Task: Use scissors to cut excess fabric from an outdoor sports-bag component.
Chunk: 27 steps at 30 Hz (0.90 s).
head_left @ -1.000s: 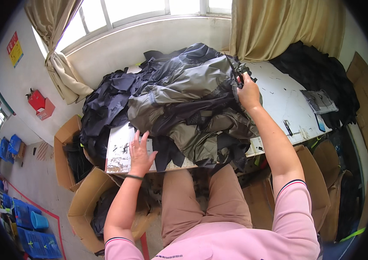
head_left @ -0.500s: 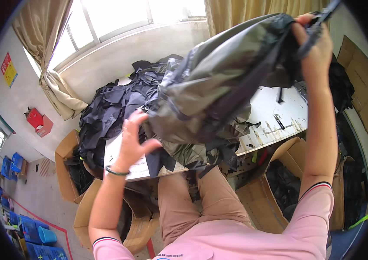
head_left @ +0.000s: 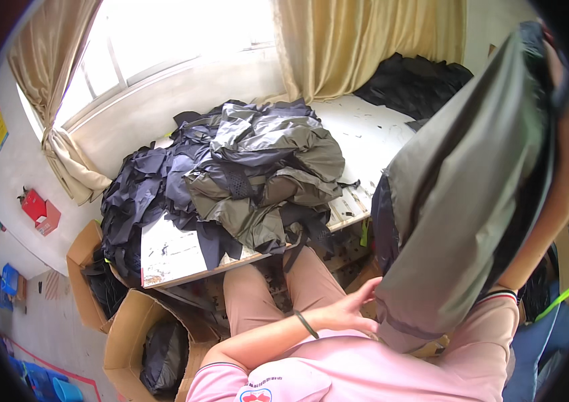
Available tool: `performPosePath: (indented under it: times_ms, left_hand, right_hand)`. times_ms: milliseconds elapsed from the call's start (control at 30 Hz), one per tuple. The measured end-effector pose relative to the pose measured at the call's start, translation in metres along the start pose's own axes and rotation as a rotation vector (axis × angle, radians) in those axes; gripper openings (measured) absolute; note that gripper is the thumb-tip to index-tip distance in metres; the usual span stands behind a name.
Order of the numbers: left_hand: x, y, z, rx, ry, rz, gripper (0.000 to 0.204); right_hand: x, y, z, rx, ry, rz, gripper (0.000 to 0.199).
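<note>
At the right hangs a large olive-grey fabric bag (head_left: 462, 194) with dark edges, its upper end raised high. My right hand (head_left: 553, 63) grips that upper end; most of its fingers are hidden behind the cloth. Close to the bag's lower left edge is my left hand (head_left: 352, 309), open, thumb and fingers apart, with a dark band on the wrist. Whether its fingertips touch the cloth I cannot tell. In front of me, a heap of similar olive-grey and black fabric pieces (head_left: 264, 161) covers much of the white table (head_left: 170, 251).
A black fabric pile (head_left: 418, 84) lies at the table's far right end by the curtain (head_left: 344, 47). Open cardboard boxes, one a near box (head_left: 120, 355) holding dark cloth, stand at the left. Blue bins (head_left: 36, 382) sit on the floor at lower left. A red box (head_left: 33, 204) hangs on the wall.
The bag has swung from above the table to my right side, carried by my right hand. My left hand has moved right and down toward its lower edge. The view has turned right.
</note>
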<state>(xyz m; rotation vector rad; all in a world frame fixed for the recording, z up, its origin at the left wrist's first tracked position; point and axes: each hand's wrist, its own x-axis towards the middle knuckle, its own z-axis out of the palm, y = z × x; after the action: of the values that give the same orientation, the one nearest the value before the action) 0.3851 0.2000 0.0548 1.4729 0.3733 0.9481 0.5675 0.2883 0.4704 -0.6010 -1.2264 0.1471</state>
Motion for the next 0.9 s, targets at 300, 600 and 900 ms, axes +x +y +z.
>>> performPosePath:
  times_ms: [300, 600, 900]
  left_hand:
    - [-0.090, -0.035, -0.004, -1.231, 0.045, -0.382, 0.053]
    - [-0.484, -0.026, -0.038, -0.795, 1.176, -0.679, 0.038]
    - [-0.417, 0.055, -0.086, 0.659, 1.547, -0.447, 0.011]
  right_hand:
    - [-0.111, 0.087, 0.089, -0.849, -0.583, -0.391, 0.018]
    - [-0.345, 0.257, 0.044, -0.394, -1.232, 0.306, 0.023]
    - [-0.408, 0.291, 0.004, -0.151, -1.216, 0.807, 0.030]
